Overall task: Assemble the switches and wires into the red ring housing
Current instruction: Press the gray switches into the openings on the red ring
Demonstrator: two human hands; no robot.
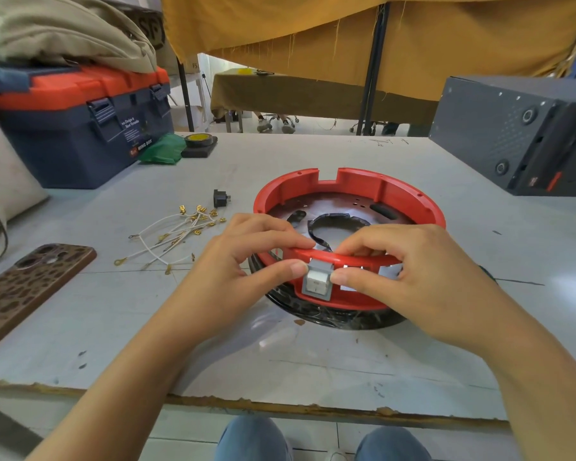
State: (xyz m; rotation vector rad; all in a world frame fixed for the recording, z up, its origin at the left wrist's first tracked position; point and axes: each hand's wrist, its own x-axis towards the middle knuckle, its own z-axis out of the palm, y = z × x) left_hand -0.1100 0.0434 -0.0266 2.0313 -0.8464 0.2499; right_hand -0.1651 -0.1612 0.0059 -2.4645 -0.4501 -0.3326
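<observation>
Both hands meet at the near wall of the red ring housing [348,191] on the table [313,361]: left hand [246,257] and right hand [409,261] pinch a grey rocker switch [317,281], half-seated (two cutouts beside it gape). Wires [177,234] and a black switch [221,197] lie loose at left, unfitted.

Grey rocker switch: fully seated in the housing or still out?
Still out: grey rocker switch sits tilted, its top edge proud of the red ring housing.
</observation>
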